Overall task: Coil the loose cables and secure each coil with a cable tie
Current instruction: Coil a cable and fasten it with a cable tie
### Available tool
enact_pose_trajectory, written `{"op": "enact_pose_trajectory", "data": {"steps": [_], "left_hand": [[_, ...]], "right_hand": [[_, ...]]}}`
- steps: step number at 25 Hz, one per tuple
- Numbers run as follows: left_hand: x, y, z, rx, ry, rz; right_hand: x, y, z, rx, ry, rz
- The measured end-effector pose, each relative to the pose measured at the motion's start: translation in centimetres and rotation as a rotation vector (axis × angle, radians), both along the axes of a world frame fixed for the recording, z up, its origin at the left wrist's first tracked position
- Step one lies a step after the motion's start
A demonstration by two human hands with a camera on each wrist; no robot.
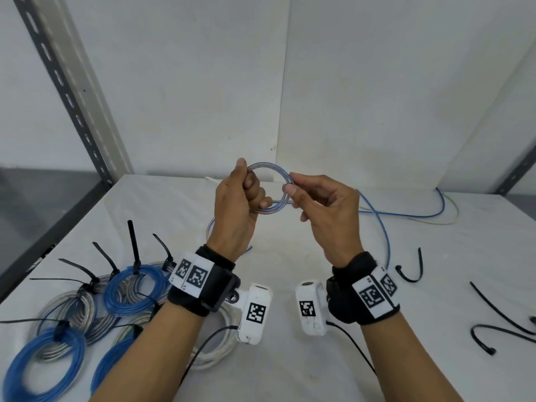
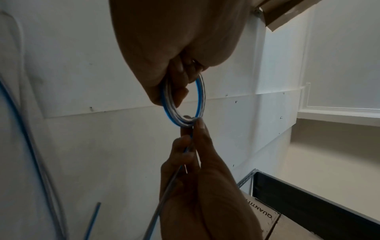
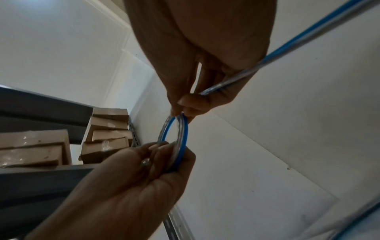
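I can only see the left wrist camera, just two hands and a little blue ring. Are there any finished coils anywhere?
Observer: Yes, a pile of tied coils lies on the table, beside the left forearm.
Operator: Are there ties left?
Observer: Yes, loose black cable ties lie on the table's right side.
Operator: Is lots of cable still unwound?
Observer: From the ring held by the left hand and right hand, a long blue tail trails towards the table's far right.

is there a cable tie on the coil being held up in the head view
No, the small coil gripped by the left hand and right hand is bare.
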State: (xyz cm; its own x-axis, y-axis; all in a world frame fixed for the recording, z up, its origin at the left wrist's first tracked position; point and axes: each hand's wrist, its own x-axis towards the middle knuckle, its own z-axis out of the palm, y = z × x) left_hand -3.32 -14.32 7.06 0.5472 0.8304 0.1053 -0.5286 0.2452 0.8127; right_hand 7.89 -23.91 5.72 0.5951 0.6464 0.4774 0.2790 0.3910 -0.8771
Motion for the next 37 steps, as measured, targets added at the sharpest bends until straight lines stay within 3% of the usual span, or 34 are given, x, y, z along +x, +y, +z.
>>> {"op": "enact_pose_trajectory", "data": {"steps": [2,5,7,9,12,15,17,19,23,26,28,30,34,37], "left_hand": [[-0.4,0.6,-0.2,0.062,0.142,-0.066],[-1.2,1.3,-0.4,0.355,0.487,-0.091],[-1.4,0.9,-0.4,0.539,0.559,-0.053],[-1.3,0.5,-0.5,0.544,0.482,0.013],[-0.8,0.7,-0.3,0.287,0.219,0.064],[-0.5,0.5,0.1,0.111,0.074,0.067],[-0.4,0.5,-0.1,0.09,0.096,0.027],[-0.6,0.7,-0.3,0.161,0.232,-0.062],[-2.0,1.0,-0.3,0.584,0.499,-0.181],[-2.7,1.1,-0.2,0.691,0.585,-0.363],[-2.6,0.9,-0.3,0.719,0.571,-0.389],[-2.2,0.7,-0.3,0.704,0.469,-0.292],[-1.5,0.7,-0.1,0.5,0.231,-0.108],[-1.2,0.7,-0.1,0.394,0.146,-0.047]], "right_hand": [[0.9,-0.4,0.2,-0.015,-0.031,0.001],[2.1,-1.2,0.4,-0.162,-0.212,0.061],[1.9,-1.2,0.3,-0.214,-0.279,0.083],[1.6,-1.0,0.3,-0.183,-0.247,0.073],[0.9,-0.7,0.3,-0.088,-0.138,0.045],[-0.3,-0.2,0.3,-0.036,-0.052,0.07],[-0.5,-0.3,0.3,-0.039,-0.073,0.044],[0.2,-0.7,0.5,-0.085,-0.153,0.001],[2.0,-1.7,1.0,-0.203,-0.35,0.079],[2.2,-2.0,1.1,-0.317,-0.43,0.148],[1.7,-1.8,1.1,-0.308,-0.428,0.145],[1.5,-1.7,1.2,-0.219,-0.337,0.097],[0.5,-1.2,1.0,-0.147,-0.134,0.06],[-0.4,-0.7,0.7,-0.1,-0.032,0.069]]}}
